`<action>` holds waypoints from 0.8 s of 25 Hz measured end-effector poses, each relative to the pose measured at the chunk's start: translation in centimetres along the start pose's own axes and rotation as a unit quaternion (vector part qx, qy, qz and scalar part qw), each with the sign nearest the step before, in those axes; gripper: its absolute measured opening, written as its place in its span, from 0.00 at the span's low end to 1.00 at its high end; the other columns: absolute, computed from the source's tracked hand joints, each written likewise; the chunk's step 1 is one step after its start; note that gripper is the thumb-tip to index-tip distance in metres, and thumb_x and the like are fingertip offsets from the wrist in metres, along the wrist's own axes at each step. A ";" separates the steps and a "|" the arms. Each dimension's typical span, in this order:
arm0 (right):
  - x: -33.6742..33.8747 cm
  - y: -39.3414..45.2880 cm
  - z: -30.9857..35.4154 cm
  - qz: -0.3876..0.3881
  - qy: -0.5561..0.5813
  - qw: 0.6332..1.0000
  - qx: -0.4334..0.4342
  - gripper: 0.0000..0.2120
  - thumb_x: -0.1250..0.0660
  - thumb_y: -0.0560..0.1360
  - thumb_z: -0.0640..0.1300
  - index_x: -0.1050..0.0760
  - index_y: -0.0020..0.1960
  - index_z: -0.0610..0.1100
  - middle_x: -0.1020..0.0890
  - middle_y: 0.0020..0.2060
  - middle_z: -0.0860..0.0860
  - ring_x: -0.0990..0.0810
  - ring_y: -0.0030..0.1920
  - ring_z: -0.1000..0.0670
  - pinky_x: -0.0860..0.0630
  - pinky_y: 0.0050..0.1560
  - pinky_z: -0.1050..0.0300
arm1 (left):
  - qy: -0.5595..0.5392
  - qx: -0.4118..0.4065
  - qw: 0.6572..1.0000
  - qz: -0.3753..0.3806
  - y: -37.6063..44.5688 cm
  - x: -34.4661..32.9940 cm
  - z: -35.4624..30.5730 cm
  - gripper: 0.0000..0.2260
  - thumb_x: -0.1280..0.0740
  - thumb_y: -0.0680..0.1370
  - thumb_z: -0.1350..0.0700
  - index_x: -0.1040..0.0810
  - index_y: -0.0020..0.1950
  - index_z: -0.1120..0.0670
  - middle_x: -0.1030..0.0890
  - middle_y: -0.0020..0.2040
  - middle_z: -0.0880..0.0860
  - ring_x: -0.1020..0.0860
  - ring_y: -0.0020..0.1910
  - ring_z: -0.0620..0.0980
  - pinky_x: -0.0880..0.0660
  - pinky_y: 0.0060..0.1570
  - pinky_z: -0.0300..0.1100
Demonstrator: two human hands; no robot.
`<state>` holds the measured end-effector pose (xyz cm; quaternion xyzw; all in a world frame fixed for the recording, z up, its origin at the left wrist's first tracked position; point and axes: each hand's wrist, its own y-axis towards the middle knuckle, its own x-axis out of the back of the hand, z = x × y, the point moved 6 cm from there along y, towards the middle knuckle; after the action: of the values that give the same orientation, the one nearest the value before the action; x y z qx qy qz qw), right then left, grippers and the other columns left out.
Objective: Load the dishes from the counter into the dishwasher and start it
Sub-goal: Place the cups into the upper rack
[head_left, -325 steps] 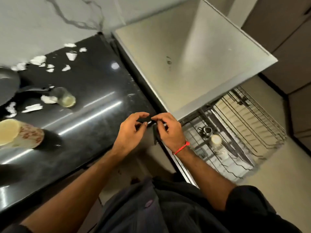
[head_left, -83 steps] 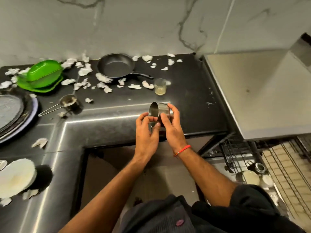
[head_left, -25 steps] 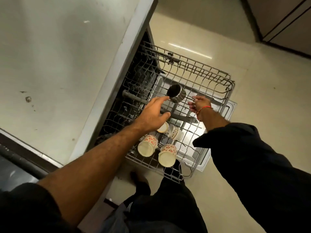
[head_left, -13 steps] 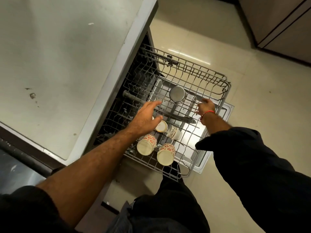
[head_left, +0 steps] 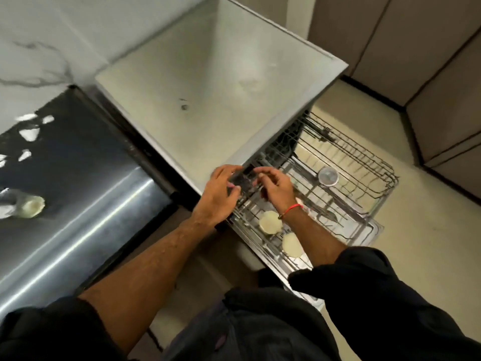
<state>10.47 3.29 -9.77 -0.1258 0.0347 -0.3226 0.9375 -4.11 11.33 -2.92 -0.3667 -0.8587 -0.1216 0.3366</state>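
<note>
- Turning back from the rack, the view has swung left since half a second ago, and the dark counter [head_left: 78, 178] shows again with a tipped glass [head_left: 31, 209] and white scraps [head_left: 30, 132] lying on it, so I judge there are dishes left to fetch.
- Pulled back from the rack, the left hand [head_left: 218, 196] now hovers at the dishwasher's corner, fingers curled; blur hides whether it grips anything.
- Beside it, nearly touching, the right hand [head_left: 276, 187] is likewise curled, with something small and dark between the two hands that I cannot make out.
- Left behind in the pulled-out wire rack [head_left: 364, 178], the steel cup [head_left: 328, 175] now sits mouth down, apart from both hands, so that item is loaded.
- Nearer the person, two pale cups [head_left: 270, 222] also stand in the rack.
- Beyond lie the dishwasher's flat grey top [head_left: 208, 95], a marble wall [head_left: 52, 35], beige floor [head_left: 416, 230] and brown cabinets [head_left: 429, 61].
</note>
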 end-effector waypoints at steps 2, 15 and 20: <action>-6.8 -2.4 2.7 0.048 -0.004 0.998 0.035 0.09 0.39 0.80 0.35 0.20 0.55 0.38 0.18 0.34 0.45 0.28 0.24 0.57 0.31 0.26 0.64 | -0.024 0.030 0.995 -0.092 -3.6 5.0 2.7 0.22 0.33 0.77 0.67 0.25 0.69 0.52 0.27 0.65 0.50 0.21 0.46 0.45 0.26 0.52 0.28; -44.9 -20.8 6.5 0.383 -0.114 0.910 0.112 0.15 0.37 0.78 0.36 0.23 0.62 0.48 0.18 0.56 0.51 0.18 0.45 0.50 0.19 0.41 0.49 | -0.050 0.173 0.890 -0.419 -30.7 27.2 20.6 0.20 0.34 0.75 0.68 0.25 0.67 0.58 0.26 0.63 0.54 0.27 0.58 0.38 0.30 0.52 0.25; -51.1 -19.3 5.3 0.388 -0.168 0.896 0.139 0.19 0.36 0.75 0.36 0.24 0.63 0.50 0.22 0.56 0.51 0.21 0.39 0.49 0.18 0.44 0.43 | -0.063 0.232 0.857 -0.457 -33.8 29.3 24.5 0.22 0.33 0.76 0.66 0.26 0.69 0.55 0.28 0.66 0.53 0.26 0.57 0.34 0.26 0.58 0.31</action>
<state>-40.57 21.11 -0.46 -0.0231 -0.1227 0.0907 0.9880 -54.93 14.87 -0.33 0.1482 -0.9524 -0.0359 0.2640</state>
